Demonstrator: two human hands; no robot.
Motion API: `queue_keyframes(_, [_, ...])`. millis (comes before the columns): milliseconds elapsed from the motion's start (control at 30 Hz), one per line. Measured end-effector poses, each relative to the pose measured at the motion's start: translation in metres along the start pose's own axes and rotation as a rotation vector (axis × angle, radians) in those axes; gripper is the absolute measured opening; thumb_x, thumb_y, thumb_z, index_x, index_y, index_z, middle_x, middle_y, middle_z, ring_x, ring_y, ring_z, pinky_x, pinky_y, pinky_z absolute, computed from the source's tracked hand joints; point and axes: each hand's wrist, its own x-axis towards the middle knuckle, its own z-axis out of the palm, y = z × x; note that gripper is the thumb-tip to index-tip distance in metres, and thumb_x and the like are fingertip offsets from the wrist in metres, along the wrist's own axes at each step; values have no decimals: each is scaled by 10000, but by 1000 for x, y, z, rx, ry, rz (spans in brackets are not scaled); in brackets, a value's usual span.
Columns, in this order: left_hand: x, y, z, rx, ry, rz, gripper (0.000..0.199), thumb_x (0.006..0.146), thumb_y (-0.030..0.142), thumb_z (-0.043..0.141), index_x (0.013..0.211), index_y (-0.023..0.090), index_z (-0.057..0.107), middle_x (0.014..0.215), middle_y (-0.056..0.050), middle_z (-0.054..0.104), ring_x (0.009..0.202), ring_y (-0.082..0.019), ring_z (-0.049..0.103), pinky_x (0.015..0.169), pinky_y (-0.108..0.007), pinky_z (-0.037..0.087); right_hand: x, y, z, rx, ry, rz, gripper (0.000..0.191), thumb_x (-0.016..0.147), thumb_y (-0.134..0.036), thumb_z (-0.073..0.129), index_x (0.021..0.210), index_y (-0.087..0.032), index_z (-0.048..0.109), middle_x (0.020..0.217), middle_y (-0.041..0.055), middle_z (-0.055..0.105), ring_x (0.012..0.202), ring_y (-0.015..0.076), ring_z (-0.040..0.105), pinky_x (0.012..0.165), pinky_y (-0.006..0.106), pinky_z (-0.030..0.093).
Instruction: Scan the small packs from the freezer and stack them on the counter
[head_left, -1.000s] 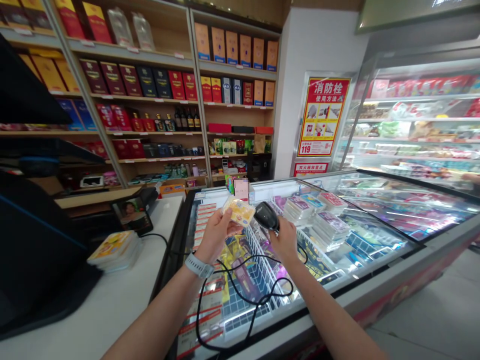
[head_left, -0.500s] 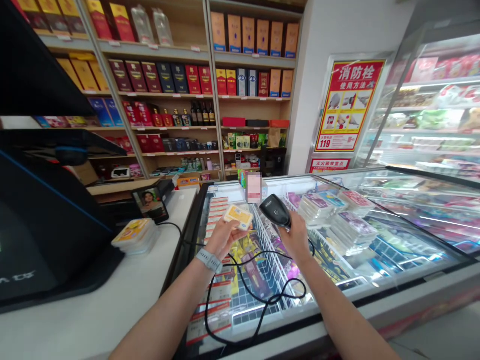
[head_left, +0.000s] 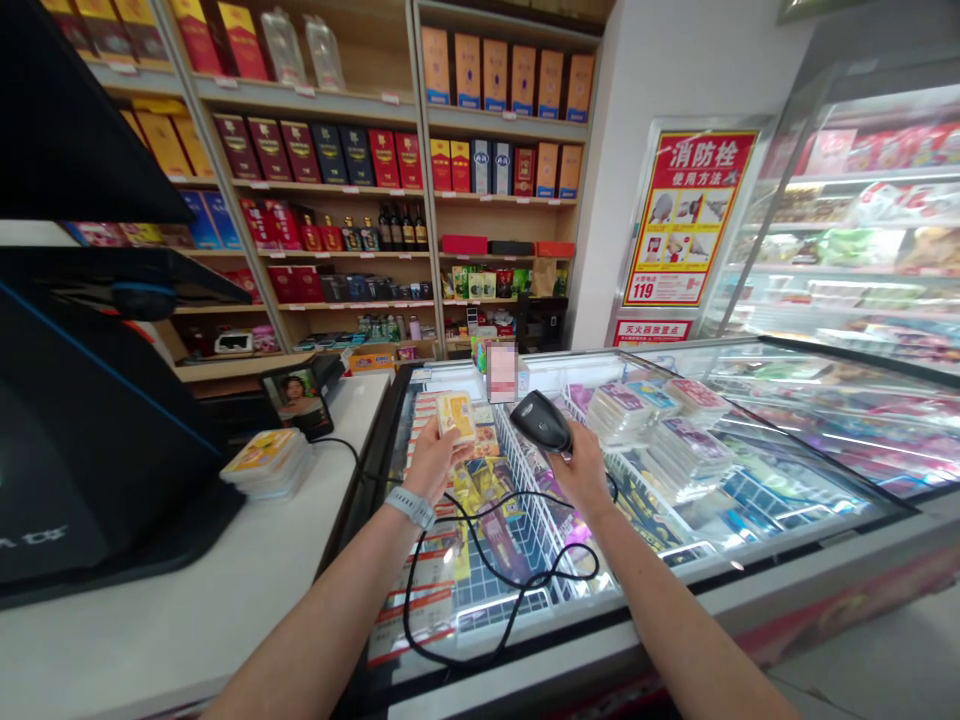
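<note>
Pinched in my left hand (head_left: 435,458) is a small clear plastic box (head_left: 456,416) with a yellow and white label, tilted up over the freezer. My right hand (head_left: 581,468) is wrapped round a black barcode scanner (head_left: 541,422), whose head points left toward the box. A gap separates scanner and box. From the scanner a black cable (head_left: 480,545) loops across the glass top of the chest freezer (head_left: 517,625). Stacks of similar boxes (head_left: 686,455) with purple, blue and pink labels stand on the glass to the right of my right hand.
On the white counter (head_left: 300,540) at left stand a yellow-labelled stack of boxes (head_left: 268,462), a small screen (head_left: 296,400) and a large black checkout terminal (head_left: 90,430). A blurred upright card (head_left: 502,372) is at the freezer's back. Shelves of boxed bottles (head_left: 322,150) line the wall.
My left hand has turned the box more upright and shifted it slightly left. The scanner has stayed in my right hand at nearly the same place. The view has swung slightly.
</note>
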Motion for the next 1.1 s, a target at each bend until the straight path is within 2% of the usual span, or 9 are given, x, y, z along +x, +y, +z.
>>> queue_keyframes(100, [8,-7,-4,115,48,120,498,706,134,644,1191,180,542,1069,-89,675,846,-165,680,685,-271,577,0,1,0,7,3,-15,333,836,-271,542,1153,-169,543,1053,113,646,991,273,587,890,439,453])
queue_keyframes(167, [14,-12,-7,222,65,199,653,682,110,665,1303,193,478,1029,-85,676,803,-167,681,632,-249,571,0,1,0,13,-1,-16,309,839,-269,541,1131,-169,548,1040,112,648,977,273,588,878,436,456])
queue_keyframes(233, [19,-17,-10,292,63,257,727,688,123,669,1365,208,417,1002,-77,670,744,-159,680,592,-239,566,1,0,-1,19,-10,-8,296,838,-261,541,1120,-172,551,1036,112,648,973,274,587,871,435,457])
queue_keyframes(400, [22,-22,-13,283,38,330,552,734,174,617,1267,208,476,1137,-97,630,788,-163,685,588,-250,583,2,-2,-3,31,-24,-8,311,826,-242,543,1130,-172,553,1063,119,651,981,278,590,880,444,449])
queue_keyframes(533, [25,-24,-16,308,77,360,446,743,169,597,1187,192,563,1211,-106,604,834,-165,676,596,-244,587,3,-2,-2,41,-19,-10,335,820,-239,547,1149,-173,546,1073,119,656,992,278,598,893,448,444])
queue_keyframes(667, [28,-25,-19,302,117,382,433,750,139,584,1179,191,595,1204,-98,621,884,-176,667,600,-231,586,4,-1,-1,45,-16,-12,340,817,-239,542,1150,-167,544,1048,119,662,983,280,601,888,451,442])
queue_keyframes(867, [31,-20,-22,252,134,426,504,737,85,591,1228,197,596,1249,-94,616,794,-123,668,666,-226,577,6,-8,-5,69,-90,1,326,804,-205,523,1128,-175,547,1056,116,659,981,269,591,906,445,423])
queue_keyframes(1100, [34,-21,-26,331,161,469,554,739,107,607,1290,168,592,1159,-105,668,785,-124,659,638,-189,536,6,-13,-6,67,-165,7,344,791,-178,522,1135,-171,548,1090,120,653,1026,278,579,930,447,400])
